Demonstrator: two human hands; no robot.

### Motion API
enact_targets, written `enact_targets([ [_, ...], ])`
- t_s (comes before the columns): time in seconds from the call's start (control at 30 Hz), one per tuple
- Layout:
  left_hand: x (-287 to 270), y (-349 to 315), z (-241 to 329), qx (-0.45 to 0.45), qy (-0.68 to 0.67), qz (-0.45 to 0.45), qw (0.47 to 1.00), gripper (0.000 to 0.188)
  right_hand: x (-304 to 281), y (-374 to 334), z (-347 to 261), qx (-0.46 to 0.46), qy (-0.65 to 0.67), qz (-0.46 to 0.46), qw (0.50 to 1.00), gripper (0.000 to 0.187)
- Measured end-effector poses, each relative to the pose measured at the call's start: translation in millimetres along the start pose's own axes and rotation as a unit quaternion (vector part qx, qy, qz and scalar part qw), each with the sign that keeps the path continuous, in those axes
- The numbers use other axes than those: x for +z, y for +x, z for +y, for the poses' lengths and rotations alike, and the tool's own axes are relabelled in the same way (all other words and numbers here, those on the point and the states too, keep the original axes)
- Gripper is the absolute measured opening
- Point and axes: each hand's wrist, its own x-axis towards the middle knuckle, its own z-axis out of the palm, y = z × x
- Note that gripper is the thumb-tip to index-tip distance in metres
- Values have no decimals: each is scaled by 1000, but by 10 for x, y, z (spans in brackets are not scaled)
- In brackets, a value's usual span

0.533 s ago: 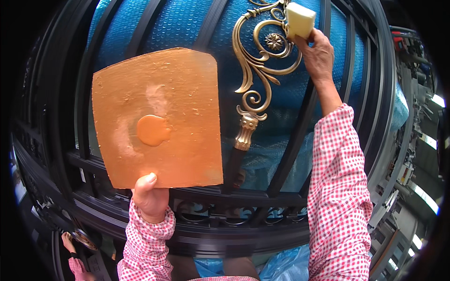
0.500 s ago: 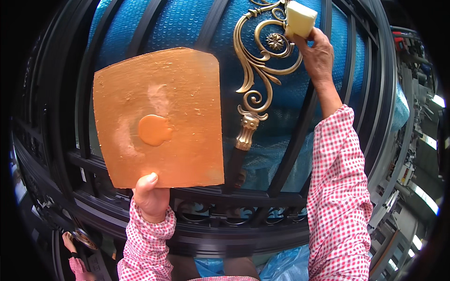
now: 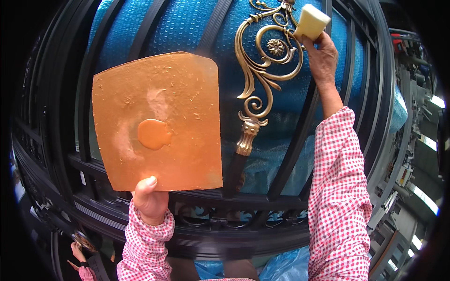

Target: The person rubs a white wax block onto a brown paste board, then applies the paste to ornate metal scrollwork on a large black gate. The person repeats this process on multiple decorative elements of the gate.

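My left hand (image 3: 151, 201) grips the lower edge of a flat, orange-gold paint board (image 3: 187, 154), thumb on its face. A wet puddle of orange paint (image 3: 153, 134) sits at the board's middle. Up at the right, my right hand (image 3: 323, 58) pinches a pale yellow sponge block (image 3: 312, 22) between thumb and fingers. The sponge is beside the upper right of a gold scroll ornament (image 3: 276, 47); whether they touch, I cannot tell. A fluted gold cap (image 3: 247, 138) forms the ornament's lower end, joined to a dark bar.
Dark metal bars (image 3: 293, 145) of a gate run across the view, with blue bubble wrap (image 3: 173, 28) behind them. Blue plastic sheeting (image 3: 286, 264) lies by my legs. Another person's hand (image 3: 78, 251) shows at the lower left. Workshop clutter stands along the right.
The sponge and my right hand have shifted slightly right and down, away from the scroll's edge. The board stays nearly still. At the lower left, the other person's hand has moved down.
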Motion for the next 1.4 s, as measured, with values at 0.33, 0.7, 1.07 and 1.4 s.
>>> enact_targets([
  [0.33, -81, 5, 30, -30, -24, 17, 999, 59, -37, -115, 203, 13, -21, -27, 999, 35],
  [0.7, -116, -13, 37, -40, -14, 20, 999, 59, 133, 190, 50, -35, -90, -45, 994, 32],
  [1.07, -155, -13, 25, -36, -11, 12, 999, 56, 1, 121, 123, 3, -100, -66, 993, 37],
  [1.4, -135, -23, 84, -27, -2, -40, 999, 56, -327, -679, -53, 94, 37, -88, 991, 31],
])
